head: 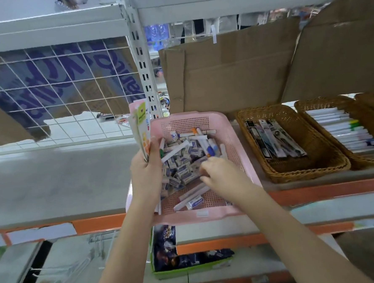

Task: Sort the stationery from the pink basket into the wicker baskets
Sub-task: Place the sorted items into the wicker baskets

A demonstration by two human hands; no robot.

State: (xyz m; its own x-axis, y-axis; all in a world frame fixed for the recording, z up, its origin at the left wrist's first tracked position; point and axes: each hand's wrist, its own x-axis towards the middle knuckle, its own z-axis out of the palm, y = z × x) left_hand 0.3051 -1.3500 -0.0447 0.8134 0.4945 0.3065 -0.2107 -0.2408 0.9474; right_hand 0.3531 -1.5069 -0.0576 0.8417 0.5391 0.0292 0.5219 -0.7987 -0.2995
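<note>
- Stationery fills the pink basket (236, 142) on the grey shelf (52, 182): small boxed erasers (183, 165) piled in the middle, white markers (200, 138) with orange, blue and green caps lying across them.
- Your right hand (221, 174) reaches down into that pile, fingers curled among the erasers; whether they have closed on one, you cannot tell from this view.
- Your left hand (145, 168) grips a fan of carded packets (140, 129) at their lower end, holding them upright over the basket's left rim.
- Just right of the pink basket, the nearer wicker basket (314, 168) holds a few long packaged items (273, 136) laid side by side at its far end.
- Beside it, the second wicker basket (362, 159) carries a neat row of white pens (345, 129), some with green and yellow caps.
- Flattened cardboard (232, 73) leans behind the baskets, and a white wire grid (58, 94) closes the back of the shelf to the left.
- Below the orange shelf edge (94, 223), a green box (189, 268) of dark wrapped items sits on the lower level.
</note>
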